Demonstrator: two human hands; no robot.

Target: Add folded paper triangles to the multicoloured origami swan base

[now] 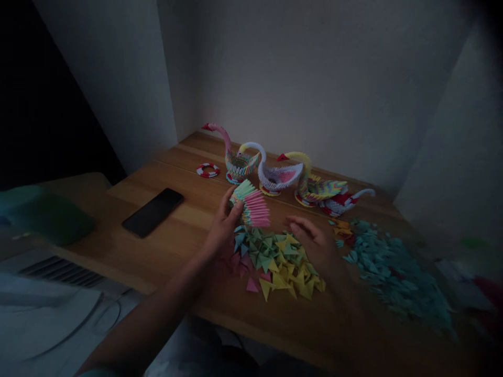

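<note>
My left hand is closed on a 3D origami piece of folded paper units, with mint-green and pink rows fanned outward. Its lower part is hidden by my fingers and thumb. Right of it, my right hand hovers over the edge of a pile of folded paper triangles. Its fingers reach loosely toward the origami piece, slightly apart, and nothing shows between them. Green and yellow triangles make up most of the pile, with some blue and pink ones at its left side.
Several finished origami swans stand along the back of the wooden table, beside a red-and-white paper ring. A black phone lies at left. Teal paper pieces and orange pieces are heaped at right.
</note>
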